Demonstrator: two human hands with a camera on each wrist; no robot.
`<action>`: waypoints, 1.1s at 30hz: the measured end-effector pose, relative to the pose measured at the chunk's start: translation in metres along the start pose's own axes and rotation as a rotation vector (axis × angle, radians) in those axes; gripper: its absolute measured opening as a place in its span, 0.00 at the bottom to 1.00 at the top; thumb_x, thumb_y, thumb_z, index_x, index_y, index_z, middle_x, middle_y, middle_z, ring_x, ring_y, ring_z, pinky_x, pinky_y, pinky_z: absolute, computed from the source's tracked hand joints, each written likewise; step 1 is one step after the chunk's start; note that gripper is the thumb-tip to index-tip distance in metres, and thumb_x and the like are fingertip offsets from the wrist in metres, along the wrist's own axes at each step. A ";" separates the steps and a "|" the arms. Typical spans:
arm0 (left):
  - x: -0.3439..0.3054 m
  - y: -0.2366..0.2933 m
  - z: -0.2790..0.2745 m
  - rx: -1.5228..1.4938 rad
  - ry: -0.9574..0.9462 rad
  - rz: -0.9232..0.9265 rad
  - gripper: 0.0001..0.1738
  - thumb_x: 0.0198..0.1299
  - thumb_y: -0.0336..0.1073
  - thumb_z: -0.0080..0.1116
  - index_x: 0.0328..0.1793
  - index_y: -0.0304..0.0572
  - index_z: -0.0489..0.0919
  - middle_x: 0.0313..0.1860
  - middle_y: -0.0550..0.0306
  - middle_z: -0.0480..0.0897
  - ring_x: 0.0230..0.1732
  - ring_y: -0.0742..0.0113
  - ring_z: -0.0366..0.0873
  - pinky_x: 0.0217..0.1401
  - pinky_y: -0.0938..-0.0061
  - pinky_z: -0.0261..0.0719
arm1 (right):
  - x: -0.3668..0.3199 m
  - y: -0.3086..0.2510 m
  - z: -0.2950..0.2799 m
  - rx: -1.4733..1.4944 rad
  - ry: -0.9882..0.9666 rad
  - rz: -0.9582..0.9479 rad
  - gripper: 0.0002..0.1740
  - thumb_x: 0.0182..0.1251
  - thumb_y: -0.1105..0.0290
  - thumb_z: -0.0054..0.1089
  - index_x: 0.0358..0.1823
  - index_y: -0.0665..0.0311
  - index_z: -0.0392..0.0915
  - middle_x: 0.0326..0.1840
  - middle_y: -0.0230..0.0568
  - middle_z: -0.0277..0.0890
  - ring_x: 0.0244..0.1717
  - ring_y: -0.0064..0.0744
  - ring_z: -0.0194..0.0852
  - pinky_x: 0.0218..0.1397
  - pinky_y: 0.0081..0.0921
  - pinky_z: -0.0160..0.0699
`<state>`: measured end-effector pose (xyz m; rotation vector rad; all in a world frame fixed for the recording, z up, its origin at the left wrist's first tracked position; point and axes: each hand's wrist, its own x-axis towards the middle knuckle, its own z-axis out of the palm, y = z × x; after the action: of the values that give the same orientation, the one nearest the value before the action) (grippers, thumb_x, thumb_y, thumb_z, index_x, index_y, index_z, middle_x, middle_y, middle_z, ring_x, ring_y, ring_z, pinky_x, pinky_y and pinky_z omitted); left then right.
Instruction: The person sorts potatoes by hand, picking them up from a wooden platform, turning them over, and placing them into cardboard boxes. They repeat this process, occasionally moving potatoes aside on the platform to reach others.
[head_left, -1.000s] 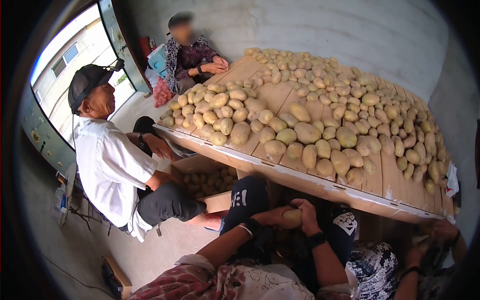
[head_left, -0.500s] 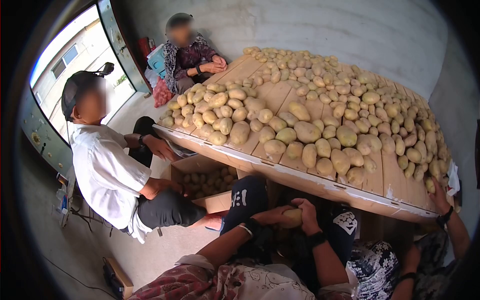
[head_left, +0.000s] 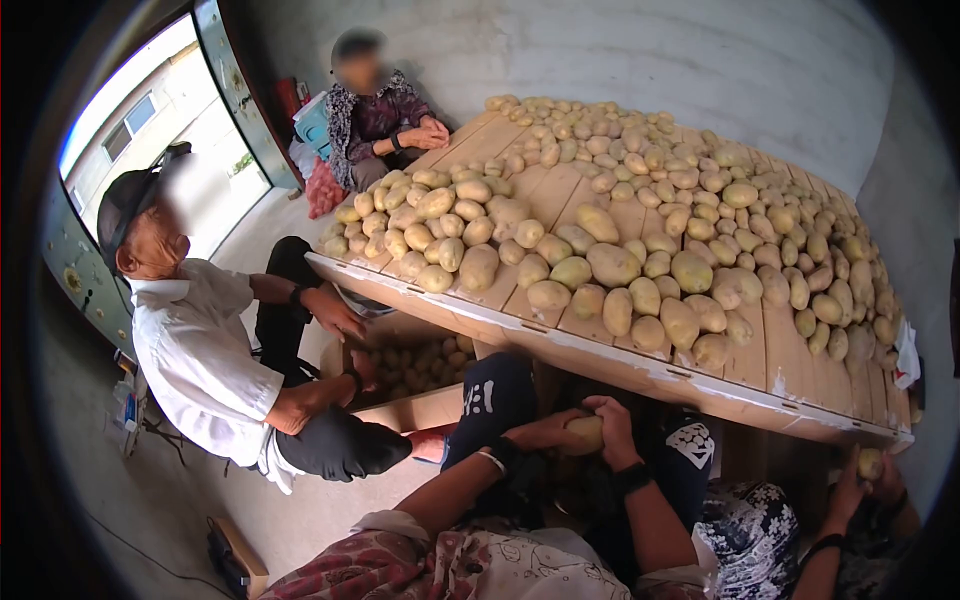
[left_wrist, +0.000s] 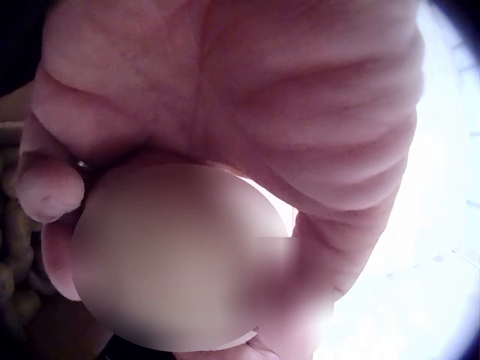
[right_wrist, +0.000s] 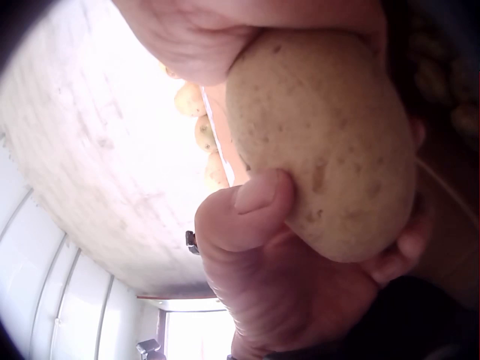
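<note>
Both my hands hold one large pale-yellow potato (head_left: pixel 583 436) above my lap, below the table's front edge. My left hand (head_left: pixel 540 432) grips it from the left, with the wrist strap just behind. On the other side my right hand (head_left: pixel 614 425) curls over its top and right. Seen from the right wrist, the potato (right_wrist: pixel 322 142) has small brown spots, and a thumb presses its lower left side. In the left wrist view its surface (left_wrist: pixel 172 255) is blurred beneath the palm.
Many potatoes (head_left: pixel 640 265) cover a plank table (head_left: pixel 800 365). A cardboard box (head_left: pixel 440 408) of potatoes stands under its left end, beside a person in a white shirt (head_left: pixel 200 350). Someone sits at the far corner (head_left: pixel 380 120). At right, a neighbour's hands hold another potato (head_left: pixel 870 463).
My hands and potato stay nearly in place. The person in white leans further left, a hand now at the box. The neighbour at right reached to the table, then drew back holding a potato.
</note>
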<state>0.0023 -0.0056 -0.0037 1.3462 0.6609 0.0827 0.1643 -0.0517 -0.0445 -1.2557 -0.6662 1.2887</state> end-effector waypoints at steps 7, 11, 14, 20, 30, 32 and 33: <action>0.000 -0.007 -0.003 -0.046 0.107 0.077 0.32 0.53 0.47 0.57 0.61 0.39 0.64 0.43 0.57 0.72 0.31 0.76 0.72 0.30 0.83 0.71 | -0.002 -0.012 0.002 0.087 -0.066 0.014 0.10 0.64 0.74 0.46 0.42 0.68 0.76 0.40 0.38 0.77 0.42 0.27 0.75 0.49 0.22 0.73; 0.004 -0.015 -0.011 -0.174 0.209 0.137 0.28 0.56 0.49 0.54 0.57 0.40 0.66 0.40 0.58 0.72 0.28 0.78 0.69 0.26 0.84 0.67 | -0.011 -0.031 0.009 -0.025 -0.098 -0.129 0.12 0.67 0.71 0.47 0.47 0.67 0.75 0.41 0.37 0.77 0.43 0.25 0.75 0.49 0.22 0.72; -0.003 -0.005 -0.006 -0.209 0.290 0.127 0.26 0.60 0.54 0.51 0.54 0.42 0.68 0.36 0.60 0.72 0.24 0.80 0.67 0.22 0.84 0.62 | -0.017 -0.033 0.005 -0.177 -0.172 -0.226 0.16 0.65 0.67 0.55 0.52 0.67 0.73 0.43 0.37 0.76 0.44 0.23 0.73 0.52 0.21 0.71; -0.007 0.005 -0.011 -0.165 0.275 0.060 0.30 0.61 0.62 0.47 0.45 0.39 0.72 0.27 0.63 0.70 0.20 0.79 0.64 0.19 0.84 0.58 | -0.015 -0.022 0.002 -0.391 -0.326 -0.246 0.29 0.49 0.64 0.73 0.52 0.66 0.71 0.44 0.33 0.75 0.44 0.20 0.70 0.52 0.23 0.72; -0.004 -0.001 -0.005 -0.069 0.275 0.008 0.33 0.59 0.64 0.48 0.43 0.35 0.73 0.26 0.60 0.71 0.20 0.76 0.67 0.18 0.82 0.63 | -0.015 -0.008 0.005 -0.433 -0.300 -0.324 0.28 0.50 0.63 0.72 0.51 0.66 0.73 0.45 0.36 0.77 0.46 0.22 0.72 0.52 0.24 0.73; -0.004 -0.001 -0.005 -0.043 0.323 0.027 0.32 0.60 0.63 0.46 0.39 0.35 0.75 0.23 0.61 0.72 0.18 0.76 0.67 0.17 0.81 0.63 | -0.016 -0.010 0.007 -0.425 -0.303 -0.305 0.28 0.50 0.63 0.72 0.51 0.66 0.73 0.46 0.36 0.77 0.46 0.22 0.72 0.53 0.24 0.73; -0.003 -0.004 -0.006 -0.043 0.323 0.022 0.32 0.60 0.63 0.46 0.39 0.35 0.75 0.23 0.61 0.72 0.18 0.76 0.67 0.17 0.81 0.63 | -0.017 -0.010 0.007 -0.416 -0.304 -0.283 0.28 0.50 0.64 0.72 0.51 0.66 0.73 0.46 0.37 0.77 0.47 0.23 0.72 0.53 0.24 0.73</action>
<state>-0.0044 -0.0032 -0.0065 1.3102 0.9103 0.3362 0.1572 -0.0640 -0.0284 -1.2444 -1.3350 1.1456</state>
